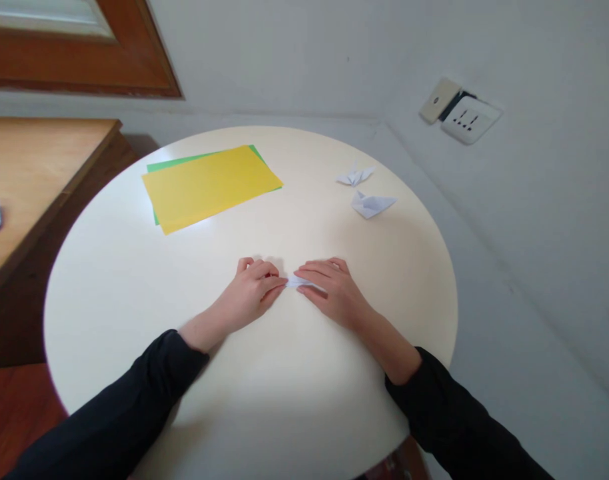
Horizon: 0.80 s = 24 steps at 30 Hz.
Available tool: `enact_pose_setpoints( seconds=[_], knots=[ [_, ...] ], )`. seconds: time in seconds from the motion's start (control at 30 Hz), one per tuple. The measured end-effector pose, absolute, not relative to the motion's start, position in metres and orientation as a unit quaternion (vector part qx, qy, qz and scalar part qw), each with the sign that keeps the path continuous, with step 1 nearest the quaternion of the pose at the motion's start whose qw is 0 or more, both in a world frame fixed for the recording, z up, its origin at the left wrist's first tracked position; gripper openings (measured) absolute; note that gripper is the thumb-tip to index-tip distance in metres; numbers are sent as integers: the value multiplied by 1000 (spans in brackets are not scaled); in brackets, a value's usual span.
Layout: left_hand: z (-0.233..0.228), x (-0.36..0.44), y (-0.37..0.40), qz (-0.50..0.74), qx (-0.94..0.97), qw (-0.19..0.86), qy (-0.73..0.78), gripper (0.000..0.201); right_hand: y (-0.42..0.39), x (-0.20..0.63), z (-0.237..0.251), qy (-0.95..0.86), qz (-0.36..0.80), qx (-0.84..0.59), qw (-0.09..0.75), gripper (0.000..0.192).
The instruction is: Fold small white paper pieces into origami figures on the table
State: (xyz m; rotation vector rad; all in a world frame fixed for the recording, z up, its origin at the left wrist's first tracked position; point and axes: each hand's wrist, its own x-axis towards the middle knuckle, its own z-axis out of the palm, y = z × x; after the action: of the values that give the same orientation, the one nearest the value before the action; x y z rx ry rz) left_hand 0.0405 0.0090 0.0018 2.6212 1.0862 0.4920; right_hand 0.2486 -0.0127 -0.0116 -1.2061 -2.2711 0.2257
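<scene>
Landmark: flat yellow rectangular paper sheet, lying on a round white tabletop. A bright green paper sheet lies beneath it, its edges showing.

Workpiece: small, narrow folded piece of white paper, on the near side of the yellow sheet and to its right, between the hands. Fold detail too small to read.

Left hand: thumb and forefinger pinch the workpiece's left end; remaining fingers curled. Right hand: fingers along the far edge of the right end, thumb at the near edge, pinching it. Both wrists emerge from black sleeves.

Two folded white paper figures with pointed ends stand well right of the yellow sheet: a smaller one farther back, a larger one just nearer.

Left of the yellow sheet, apart from the tabletop: light-brown wooden desk. Far right of the sheet, on the wall: white socket plate.
</scene>
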Motion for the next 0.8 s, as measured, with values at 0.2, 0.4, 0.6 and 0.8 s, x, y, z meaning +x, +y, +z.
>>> enact_pose_setpoints(
  seconds=[0.2, 0.4, 0.6, 0.8],
  knots=[
    [1, 40, 8, 193, 888, 161, 384, 25, -12, 244, -8, -847, 57, -439, 294, 17],
    [2, 40, 7, 185, 889, 162, 386, 27, -9, 241, -6, -870, 84, -405, 269, 19],
    [0, 40, -2, 200, 909, 35, 363, 23, -2, 239, -7, -874, 100, -391, 271, 16],
    [0, 44, -19, 209, 908, -75, 356, 19, 5, 241, -6, -852, 158, -419, 273, 10]
  ],
)
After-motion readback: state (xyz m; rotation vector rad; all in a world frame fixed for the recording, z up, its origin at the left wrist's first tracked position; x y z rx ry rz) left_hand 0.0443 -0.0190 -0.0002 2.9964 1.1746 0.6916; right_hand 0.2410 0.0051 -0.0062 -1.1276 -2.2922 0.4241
